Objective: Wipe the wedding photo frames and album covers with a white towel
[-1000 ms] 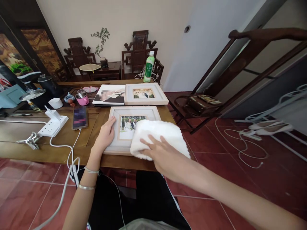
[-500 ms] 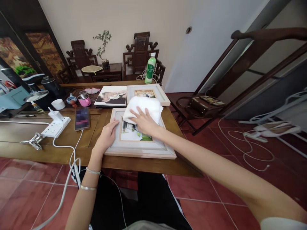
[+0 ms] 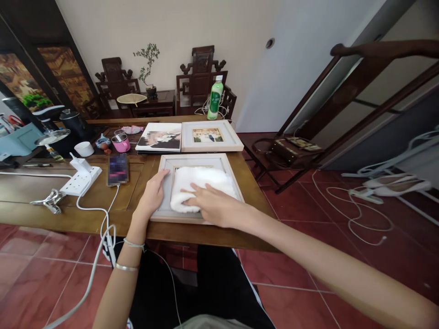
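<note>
A picture frame (image 3: pixel 192 158) with a pale wooden border lies flat near the table's front edge. My left hand (image 3: pixel 152 193) grips its left side, fingers wrapped over the border. Across the middle of the frame lies a fluffy white cloth (image 3: pixel 206 177), which hides nearly all of the photo. My right hand (image 3: pixel 217 205) presses down on the cloth and holds it, its fingers somewhat spread over the top. The frame's lower right part is covered by this hand and wrist.
Behind are a second frame (image 3: pixel 235 135), a photo book (image 3: pixel 161 136) and a green bottle (image 3: pixel 215 98). To the left lie a phone (image 3: pixel 117 170), a white power strip (image 3: pixel 80 180) with cables, and a pink cup (image 3: pixel 120 144). A wooden chair (image 3: pixel 360 87) stands right of the table.
My right hand has drawn the white cloth from the frame's upper part down toward me. The photo is now covered, and the rear frame's picture is uncovered. My left hand stays put.
</note>
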Available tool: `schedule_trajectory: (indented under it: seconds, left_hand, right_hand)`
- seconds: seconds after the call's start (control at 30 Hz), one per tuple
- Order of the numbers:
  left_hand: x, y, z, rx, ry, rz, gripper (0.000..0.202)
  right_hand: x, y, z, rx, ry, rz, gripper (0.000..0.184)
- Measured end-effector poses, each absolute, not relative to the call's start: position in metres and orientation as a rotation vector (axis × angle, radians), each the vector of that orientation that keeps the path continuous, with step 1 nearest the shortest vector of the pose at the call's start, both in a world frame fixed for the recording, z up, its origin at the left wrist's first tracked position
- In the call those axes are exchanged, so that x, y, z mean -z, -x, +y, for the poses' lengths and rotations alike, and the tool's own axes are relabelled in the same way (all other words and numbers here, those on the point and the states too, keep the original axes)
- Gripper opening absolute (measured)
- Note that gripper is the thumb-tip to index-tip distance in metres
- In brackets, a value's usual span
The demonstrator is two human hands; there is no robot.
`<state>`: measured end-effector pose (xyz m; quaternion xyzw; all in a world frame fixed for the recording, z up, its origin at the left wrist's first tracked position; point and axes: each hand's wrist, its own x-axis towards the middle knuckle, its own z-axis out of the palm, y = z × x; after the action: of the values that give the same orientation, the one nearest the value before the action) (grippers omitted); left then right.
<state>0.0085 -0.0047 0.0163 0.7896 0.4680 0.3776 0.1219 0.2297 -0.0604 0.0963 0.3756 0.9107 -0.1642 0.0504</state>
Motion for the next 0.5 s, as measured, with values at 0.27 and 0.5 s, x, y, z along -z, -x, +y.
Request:
schedule_trajectory:
  seconds: [0.27, 0.5]
  left_hand:
    - [-0.020, -0.009, -0.005, -1.142, -2.278, 1.409, 0.043]
    - [-0.019, -0.009, -0.005, -1.128, -2.223, 1.466, 0.042]
  right_hand:
    - [-0.083, -0.173, 0.009, 0.079, -1.401, 2.741, 0.054]
    - [-0.099, -0.176, -0.057, 0.242, -1.127, 2.721, 0.050]
